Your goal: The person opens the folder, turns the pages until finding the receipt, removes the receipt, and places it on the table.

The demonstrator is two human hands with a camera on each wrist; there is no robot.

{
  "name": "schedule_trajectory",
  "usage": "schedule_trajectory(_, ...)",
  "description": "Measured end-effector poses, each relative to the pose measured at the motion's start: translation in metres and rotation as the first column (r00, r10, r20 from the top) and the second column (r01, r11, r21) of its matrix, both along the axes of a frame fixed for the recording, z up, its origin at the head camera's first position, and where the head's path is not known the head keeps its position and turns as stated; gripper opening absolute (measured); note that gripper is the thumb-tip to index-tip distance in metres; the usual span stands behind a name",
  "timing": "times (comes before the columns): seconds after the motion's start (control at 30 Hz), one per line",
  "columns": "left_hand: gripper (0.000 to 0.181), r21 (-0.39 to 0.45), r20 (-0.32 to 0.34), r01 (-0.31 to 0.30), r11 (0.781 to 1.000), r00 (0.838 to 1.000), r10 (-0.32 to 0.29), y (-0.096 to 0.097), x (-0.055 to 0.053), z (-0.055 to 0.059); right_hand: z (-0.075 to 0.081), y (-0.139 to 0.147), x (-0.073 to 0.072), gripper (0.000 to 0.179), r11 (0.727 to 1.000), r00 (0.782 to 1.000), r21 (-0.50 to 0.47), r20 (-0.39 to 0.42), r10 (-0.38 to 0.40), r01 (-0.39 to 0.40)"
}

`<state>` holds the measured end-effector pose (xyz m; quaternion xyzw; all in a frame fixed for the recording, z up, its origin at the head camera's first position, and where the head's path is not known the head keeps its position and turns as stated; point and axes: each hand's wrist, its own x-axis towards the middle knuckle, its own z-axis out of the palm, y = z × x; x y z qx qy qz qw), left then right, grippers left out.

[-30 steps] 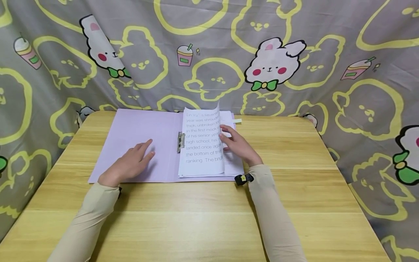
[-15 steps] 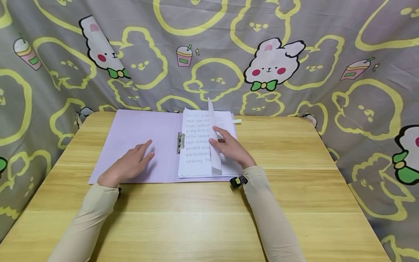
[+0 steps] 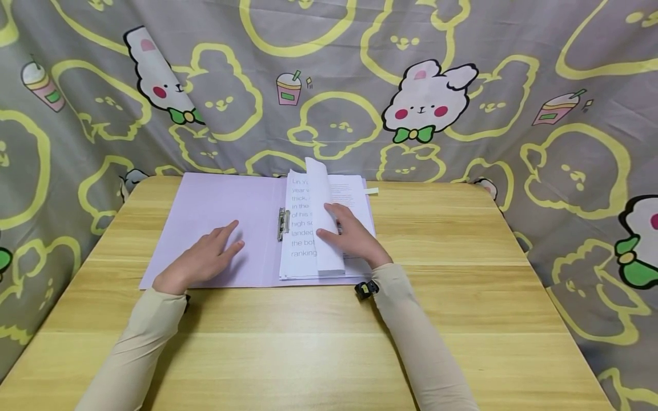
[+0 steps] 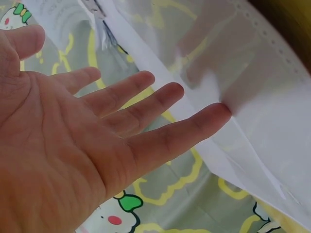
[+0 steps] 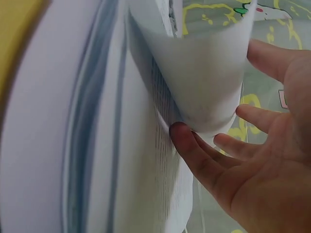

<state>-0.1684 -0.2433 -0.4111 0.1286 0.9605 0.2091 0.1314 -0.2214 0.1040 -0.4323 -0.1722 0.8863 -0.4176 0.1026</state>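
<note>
While the head view shows the folder [image 3: 216,200] lying open at the far side of the table [image 3: 288,354], only the left wrist view lets me see the lower fingers of the left hand [image 3: 200,257]. That hand is loose, fingers apart and holding nothing, one fingertip seemingly touching the folder's left cover. The right hand [image 3: 356,235] is spread too, its nearly straight fingers against a page [image 3: 328,257] curling leftward above the papers [image 3: 353,185], without gripping it. The folder's far edge sits close to the curtain [image 3: 319,68]; wood stretches nearward and off to the right.
</note>
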Motion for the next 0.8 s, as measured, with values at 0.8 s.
schedule_trajectory(0.8,0.074,-0.017,0.032,-0.007,1.000,0.999,0.008,0.001,0.000,0.002,0.002,-0.020,0.011,0.076,0.994,0.999,0.097,-0.021,0.043,-0.041)
